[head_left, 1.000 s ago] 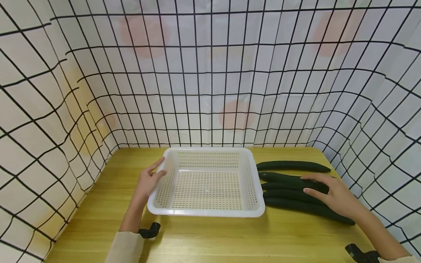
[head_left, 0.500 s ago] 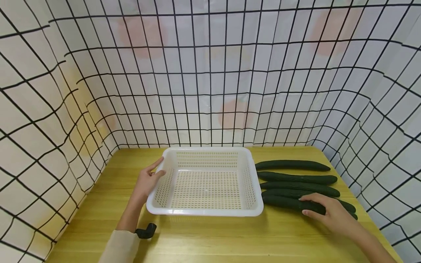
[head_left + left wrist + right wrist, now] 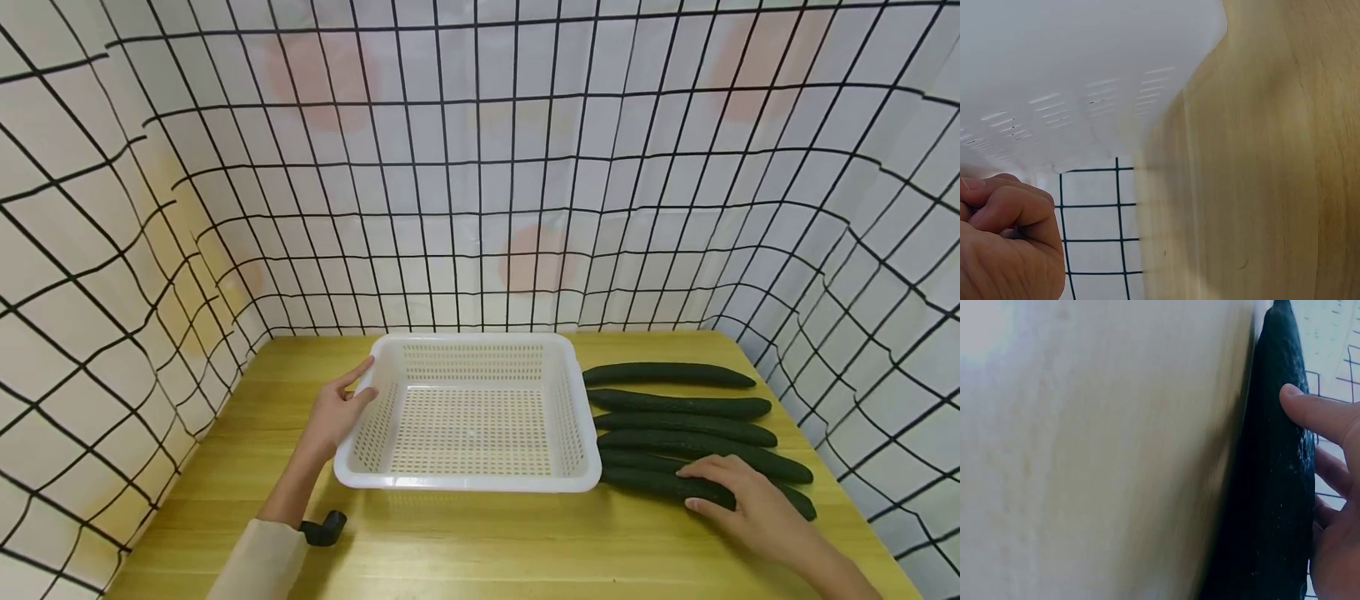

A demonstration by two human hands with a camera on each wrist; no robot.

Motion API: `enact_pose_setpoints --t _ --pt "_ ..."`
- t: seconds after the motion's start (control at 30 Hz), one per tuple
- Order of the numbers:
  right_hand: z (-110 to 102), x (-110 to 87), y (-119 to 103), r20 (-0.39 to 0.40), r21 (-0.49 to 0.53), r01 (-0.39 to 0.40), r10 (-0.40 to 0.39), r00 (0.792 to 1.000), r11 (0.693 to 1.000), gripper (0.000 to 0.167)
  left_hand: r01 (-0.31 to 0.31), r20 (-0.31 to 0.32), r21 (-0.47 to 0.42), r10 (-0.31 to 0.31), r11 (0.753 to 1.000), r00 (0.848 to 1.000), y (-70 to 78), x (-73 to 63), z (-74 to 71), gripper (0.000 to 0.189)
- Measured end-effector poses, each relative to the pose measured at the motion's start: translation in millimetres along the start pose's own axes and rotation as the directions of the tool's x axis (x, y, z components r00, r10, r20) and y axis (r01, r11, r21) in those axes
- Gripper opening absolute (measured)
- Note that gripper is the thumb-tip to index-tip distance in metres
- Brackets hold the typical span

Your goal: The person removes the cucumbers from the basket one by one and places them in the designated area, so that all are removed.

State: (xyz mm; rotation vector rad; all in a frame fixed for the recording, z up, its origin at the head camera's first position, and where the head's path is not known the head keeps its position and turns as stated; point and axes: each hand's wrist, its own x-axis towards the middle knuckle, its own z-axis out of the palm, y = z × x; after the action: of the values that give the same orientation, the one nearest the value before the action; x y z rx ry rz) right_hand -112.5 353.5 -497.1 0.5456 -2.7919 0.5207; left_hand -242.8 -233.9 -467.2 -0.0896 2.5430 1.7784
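A white plastic basket (image 3: 468,482) with slotted walls stands mid-table in the head view. My left hand (image 3: 337,412) grips its left rim, thumb inside the wall. Curled fingers of that hand show under the basket's edge in the left wrist view. On the right, several long dark green cucumbers (image 3: 675,375) lie side by side. My right hand (image 3: 742,508) holds the nearest cucumber (image 3: 645,481), covering its right end. In the right wrist view, the thumb presses on one side of this cucumber (image 3: 1272,475), and the other fingers are partly hidden behind it.
The wooden table (image 3: 465,550) is fenced at the back and both sides by black wire mesh (image 3: 480,212) before a pale sheet. The cucumbers' left ends lie close to the basket's right wall. A black wrist mount (image 3: 324,528) hangs by the left forearm.
My right hand has moved toward the table's front with a cucumber, from over the middle of the row to its near side. The left hand stays on the basket rim.
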Motion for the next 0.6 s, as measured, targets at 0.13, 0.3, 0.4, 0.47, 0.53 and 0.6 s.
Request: enact_pose_setpoints --t 0.13,0.3,0.4,0.47,0.53,0.6 --pt "5.2 -0.3 0.8 -0.035 -0.040 0.046 -0.047 0.998 0.998 0.034 -0.005 -0.006 0.035 0.005 0.999 1.000 3.4 -1.0 -1.2 0.058" --pt "8.7 -0.3 3.0 -0.041 -0.043 0.059 -0.060 0.997 0.997 0.036 -0.005 -0.005 0.055 0.006 0.998 1.000 6.4 -2.4 -2.1 0.058" --pt "7.9 0.0 3.8 -0.019 -0.021 0.049 -0.049 0.999 0.999 0.035 -0.006 -0.005 0.055 0.007 0.998 1.000 6.4 -3.0 -1.9 0.057" --pt "6.6 1.0 4.2 -0.005 -0.019 0.043 -0.043 0.999 0.999 0.035 -0.012 -0.003 0.055 0.012 0.998 1.000 5.7 -3.2 -2.0 0.057" --pt "5.2 2.6 4.5 -0.004 -0.035 0.046 -0.046 0.999 0.998 0.034 -0.016 -0.003 0.052 0.016 0.999 1.000 5.1 -3.6 -1.8 0.057" --pt "3.9 4.6 4.9 -0.008 -0.056 0.055 -0.056 0.998 0.997 0.034 -0.026 -0.002 0.049 0.026 0.998 1.000 4.6 -4.4 -1.8 0.057"
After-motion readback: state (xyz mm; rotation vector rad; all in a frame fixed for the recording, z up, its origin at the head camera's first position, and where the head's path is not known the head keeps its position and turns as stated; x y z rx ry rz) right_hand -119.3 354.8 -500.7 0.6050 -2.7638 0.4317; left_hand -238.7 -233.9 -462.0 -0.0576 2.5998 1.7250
